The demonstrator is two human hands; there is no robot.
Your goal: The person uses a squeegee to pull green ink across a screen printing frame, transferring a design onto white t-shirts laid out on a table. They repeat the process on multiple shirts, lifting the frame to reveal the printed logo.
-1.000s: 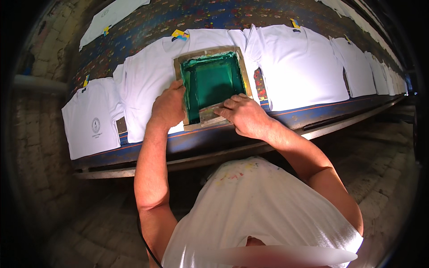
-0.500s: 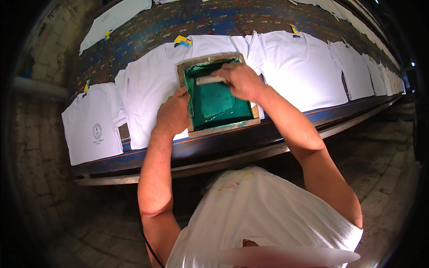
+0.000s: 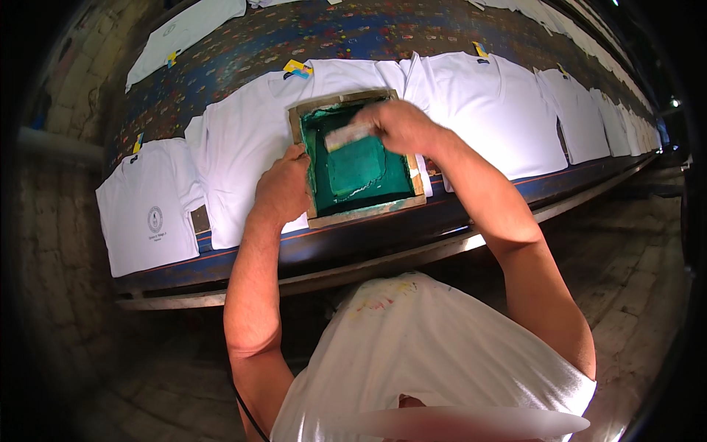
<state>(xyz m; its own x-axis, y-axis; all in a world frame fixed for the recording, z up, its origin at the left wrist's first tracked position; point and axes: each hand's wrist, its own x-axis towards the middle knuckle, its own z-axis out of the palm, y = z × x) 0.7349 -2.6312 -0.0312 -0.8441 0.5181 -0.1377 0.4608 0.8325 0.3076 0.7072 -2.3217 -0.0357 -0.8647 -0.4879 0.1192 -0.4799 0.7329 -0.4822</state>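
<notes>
Lying on a white T-shirt [image 3: 247, 140], a wood-framed green screen [image 3: 359, 169] is clamped by the left hand's [image 3: 283, 184] fingers [image 3: 297, 153], a pale bar-shaped squeegee [image 3: 345, 138] by the right hand's [image 3: 405, 131]; dim floor [image 3: 626, 295] is seen below the paint-speckled dark counter [image 3: 243, 62].

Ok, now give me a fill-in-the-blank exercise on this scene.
1. The left hand holds the frame at its ____ side.
2. The squeegee is in the ____ hand.
3. Beneath the frame lies a white ____.
4. Its tag is yellow and ____.

Missing words: left; right; shirt; blue.
</notes>
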